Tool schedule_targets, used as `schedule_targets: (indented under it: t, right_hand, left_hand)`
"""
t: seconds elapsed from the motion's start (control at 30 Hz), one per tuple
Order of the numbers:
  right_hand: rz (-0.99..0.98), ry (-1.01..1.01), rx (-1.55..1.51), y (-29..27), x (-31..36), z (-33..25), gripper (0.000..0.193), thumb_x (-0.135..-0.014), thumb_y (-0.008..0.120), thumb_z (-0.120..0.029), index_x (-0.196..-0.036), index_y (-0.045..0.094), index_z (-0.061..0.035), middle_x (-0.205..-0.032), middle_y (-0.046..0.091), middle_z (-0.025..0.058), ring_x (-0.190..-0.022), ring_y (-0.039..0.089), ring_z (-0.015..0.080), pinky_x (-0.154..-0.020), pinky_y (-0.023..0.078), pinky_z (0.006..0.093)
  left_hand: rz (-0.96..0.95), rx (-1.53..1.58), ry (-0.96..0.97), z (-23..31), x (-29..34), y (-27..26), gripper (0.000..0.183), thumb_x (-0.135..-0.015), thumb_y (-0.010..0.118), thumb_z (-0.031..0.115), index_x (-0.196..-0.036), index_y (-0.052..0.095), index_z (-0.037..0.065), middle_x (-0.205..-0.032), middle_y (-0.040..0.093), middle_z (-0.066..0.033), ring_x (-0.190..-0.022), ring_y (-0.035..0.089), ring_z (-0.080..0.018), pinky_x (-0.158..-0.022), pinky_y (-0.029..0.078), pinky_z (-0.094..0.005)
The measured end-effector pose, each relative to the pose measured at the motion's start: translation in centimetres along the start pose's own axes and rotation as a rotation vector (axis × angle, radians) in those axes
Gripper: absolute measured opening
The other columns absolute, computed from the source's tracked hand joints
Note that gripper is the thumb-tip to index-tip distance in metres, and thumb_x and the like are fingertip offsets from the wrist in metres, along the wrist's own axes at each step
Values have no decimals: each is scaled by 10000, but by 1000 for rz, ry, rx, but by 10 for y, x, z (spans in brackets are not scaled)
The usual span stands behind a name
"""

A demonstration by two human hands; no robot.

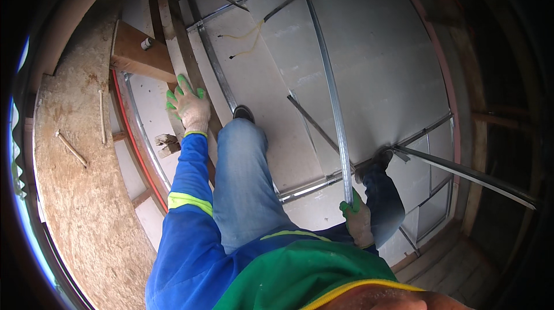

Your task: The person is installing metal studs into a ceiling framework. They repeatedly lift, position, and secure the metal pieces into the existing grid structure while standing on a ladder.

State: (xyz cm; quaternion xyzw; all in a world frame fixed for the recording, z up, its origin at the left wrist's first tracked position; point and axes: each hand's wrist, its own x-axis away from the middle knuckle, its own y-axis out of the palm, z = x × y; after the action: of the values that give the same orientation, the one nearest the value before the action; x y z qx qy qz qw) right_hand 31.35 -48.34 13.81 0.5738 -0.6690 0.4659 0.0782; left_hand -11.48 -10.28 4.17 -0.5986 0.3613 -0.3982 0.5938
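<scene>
A long, silvery metal profile (328, 73) rises from my right hand (359, 223), whose gloved fingers are wrapped round its near end. Its far end reaches toward the top of the view, above the grey ceiling panels. My left hand (191, 109), in a pale glove with green fingertips, lies with fingers spread on a timber beam (187, 50). A brown wood block (138, 53) with a small white fitting sits just beyond it. Below me, my feet are on or beside the metal framing; their exact support cannot be made out.
On the left, a broad rough board (86, 212) carries two long nail-like pins. A red conduit (138, 142) runs beside it. Yellow-ended wires (254, 32) lie over the panels. Another metal profile (467, 174) slants off to the right, near dark timber framing.
</scene>
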Motion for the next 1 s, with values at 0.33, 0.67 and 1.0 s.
schedule_targets:
  t: [0.33,0.67,1.0]
  right_hand:
    - [-90,156,6,1,-6,-33,633,-972,696,-154,-1577,512,-144,-769,622,56,-632,587,131,-598,538,348]
    - [-100,155,2,3,-6,-25,639,-963,715,-173,-1570,518,-144,-793,652,90,-631,603,180,-621,539,380]
    - [-135,85,41,5,-16,-16,599,-941,764,-225,-1499,577,-113,-842,699,116,-703,640,206,-684,542,391]
  left_hand:
    - [24,9,10,-6,-1,2,841,-1003,632,406,-1711,239,182,-1627,424,-225,-1566,255,-496,-1260,174,-687]
    - [15,43,17,-2,2,-7,837,-999,625,397,-1710,243,177,-1636,412,-231,-1579,228,-486,-1257,162,-698]
    - [28,38,4,-5,-1,0,832,-993,630,394,-1705,259,175,-1632,412,-230,-1580,231,-479,-1258,165,-697]
